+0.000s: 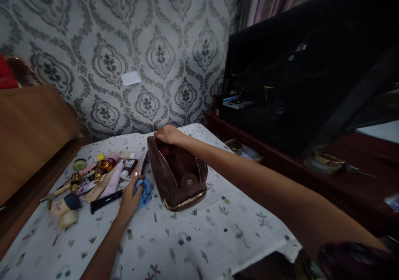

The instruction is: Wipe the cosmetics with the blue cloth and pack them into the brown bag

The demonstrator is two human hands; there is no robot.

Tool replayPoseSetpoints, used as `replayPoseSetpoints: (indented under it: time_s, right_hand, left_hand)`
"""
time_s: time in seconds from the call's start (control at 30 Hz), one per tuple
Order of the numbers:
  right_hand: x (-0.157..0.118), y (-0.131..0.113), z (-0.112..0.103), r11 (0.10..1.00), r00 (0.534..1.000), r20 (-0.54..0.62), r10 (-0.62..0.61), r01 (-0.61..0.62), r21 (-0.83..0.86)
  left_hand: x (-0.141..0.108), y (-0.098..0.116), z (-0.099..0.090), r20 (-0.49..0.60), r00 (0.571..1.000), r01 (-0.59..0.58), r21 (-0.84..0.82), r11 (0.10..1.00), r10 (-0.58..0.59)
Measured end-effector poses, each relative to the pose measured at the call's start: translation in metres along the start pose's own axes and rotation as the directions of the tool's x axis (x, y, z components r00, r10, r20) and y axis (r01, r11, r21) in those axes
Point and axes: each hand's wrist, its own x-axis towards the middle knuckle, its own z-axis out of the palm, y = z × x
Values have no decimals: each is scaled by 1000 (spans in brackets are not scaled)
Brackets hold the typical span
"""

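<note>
Well to the left of the left hand's (127,197) fingers is a soft puff (68,219), next to a jar with a dark blue lid (72,201). Closer to those fingers lie a small gold bottle (75,182), then a long purple tube (114,180), which points away from the person. A black tube (106,201) lies just left of the hand, with its right end right by it; I can't tell if they touch. The left fingers are closed around a crumpled blue cloth (144,194). Just right of these fingers and the cloth sits the brown bag (162,175), on the white sheet (218,230). The bag's long way runs from its near end to its far end, and the far end leans a bit left. Its zip is undone and its mouth is wide. The right hand (170,134) is the nearer one, as it is on the bag's far end. Its fingertips are blurry, so I can't tell if they pinch the edge or just rest there. Most of the bag lies on the person's side of those fingers. Far to their right is a big black screen (299,88).
</note>
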Motion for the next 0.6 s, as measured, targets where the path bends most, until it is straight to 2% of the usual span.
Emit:
replayPoseSetpoints:
  time_s: [0.07, 0.13, 0.23, 0.3, 0.37, 0.43, 0.5, 0.6]
  right_hand:
    - [-11, 1, -23, 998, 996, -81, -47, 49, 31]
    - [-27, 7, -35, 992, 981, -170, -90, 103, 71]
    - [-52, 24, -32, 936, 945, -299, -133, 219, 277]
    - [-64, 34, -23, 885, 939, -316, -134, 257, 388]
    - [-69, 40, -14, 912, 963, -231, -136, 213, 351]
    - [-68, 41, -8, 964, 986, -107, -125, 146, 224]
    - [-61, 36, -2, 989, 995, -8, -95, 96, 115]
    - [-42, 24, 12, 998, 995, 96, -17, 12, 57]
  left_hand:
    - [0, 0, 0, -8, 1000, 1, 0, 1000, -1]
    - [0, 1, 0, -16, 1000, 5, 1, 1000, -5]
    - [0, 1, 0, -23, 1000, 1, 4, 1000, -1]
    - [0, 1, 0, -13, 1000, 0, 10, 1000, 0]
    - [0, 1, 0, 0, 1000, 4, 24, 1000, -4]
    - [-1, 2, -1, 11, 1000, 1, 36, 999, -1]
    - [-1, 3, -1, 14, 1000, -10, 44, 999, 9]
    - [0, 5, -1, 8, 1000, -13, 49, 999, 13]
